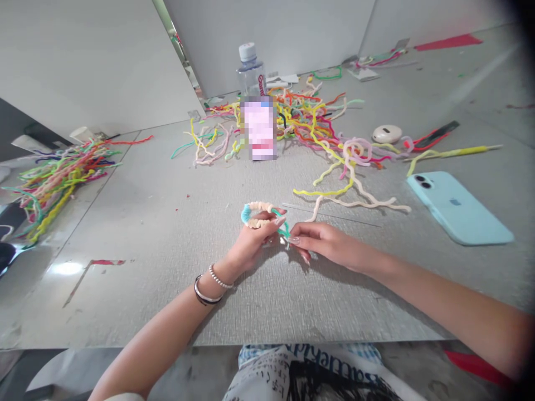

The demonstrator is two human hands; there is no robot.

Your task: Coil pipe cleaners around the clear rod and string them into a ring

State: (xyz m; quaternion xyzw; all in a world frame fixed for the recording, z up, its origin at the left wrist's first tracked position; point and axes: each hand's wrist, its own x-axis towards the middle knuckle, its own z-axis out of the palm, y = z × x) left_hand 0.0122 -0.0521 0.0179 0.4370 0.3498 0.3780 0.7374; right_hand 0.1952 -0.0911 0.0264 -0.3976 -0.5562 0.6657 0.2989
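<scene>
A ring of fuzzy pipe cleaner (246, 213) stands up from my left hand (256, 238). Its left end is wound in blue, its sides in cream coils, and a bare green length runs along the right. My left hand pinches the ring between thumb and fingers. Close by on the right, my right hand (318, 240) has its thumb and fingertips closed on the green end of the same ring. A small whitish bit shows below the fingertips; I cannot make out what it is. Thin grey rods (334, 214) lie just beyond my right hand.
Loose pipe cleaners (309, 128) spread behind a propped phone with a blurred screen (259, 131) and a bottle (249, 69). Another bundle (62, 184) lies left. To the right are a light-blue phone (460, 207), a cream oval case (387, 134) and a yellow-wrapped stick (463, 151).
</scene>
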